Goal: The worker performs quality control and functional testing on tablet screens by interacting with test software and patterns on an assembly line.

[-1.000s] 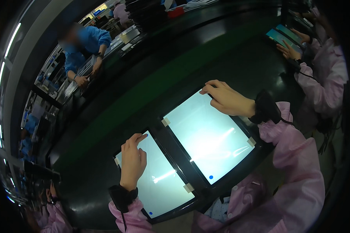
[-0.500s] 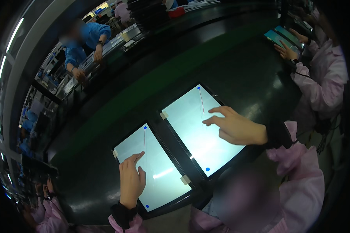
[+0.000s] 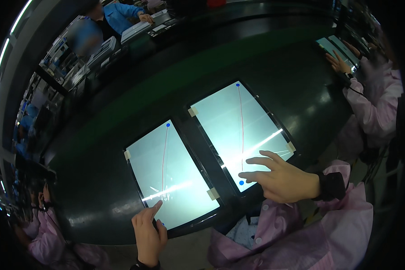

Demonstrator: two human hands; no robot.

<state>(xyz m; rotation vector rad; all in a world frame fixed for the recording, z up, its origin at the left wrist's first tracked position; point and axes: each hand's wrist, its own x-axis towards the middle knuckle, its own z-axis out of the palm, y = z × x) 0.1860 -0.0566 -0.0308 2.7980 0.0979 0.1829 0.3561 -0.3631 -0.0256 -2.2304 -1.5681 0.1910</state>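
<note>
While the left hand [image 3: 147,231] holds nothing, its index finger reaches out to the lit screen of the left tablet [image 3: 184,173], the tip at the lower end of a thin red line [image 3: 164,153] and the other fingers loosely bent. The right hand [image 3: 290,182] is empty too, its fingers spread and half bent above the lower part of the right tablet [image 3: 220,130]; its index fingertip is just beside a lower blue dot [image 3: 241,182], at the end of a second red line [image 3: 242,128]. Whether that fingertip touches the glass, I cannot tell. Both tablets lie side by side, screens up, on a dark workbench [image 3: 99,198], each screen set within a narrow black frame, with beige tape pieces [image 3: 213,194] at the edges. Inside each white screen an upper blue dot [image 3: 168,125] heads the line. Across the bench, near a co-worker's hand [image 3: 145,18], lie pale flat cases or trays [image 3: 135,30], and what they contain is too small to make out. To the right, another co-worker's hand [image 3: 339,63] rests over two more tablets [image 3: 327,45], and at the top edge shows a red object [image 3: 216,2], cut off, so that I cannot tell if it is a container
</note>
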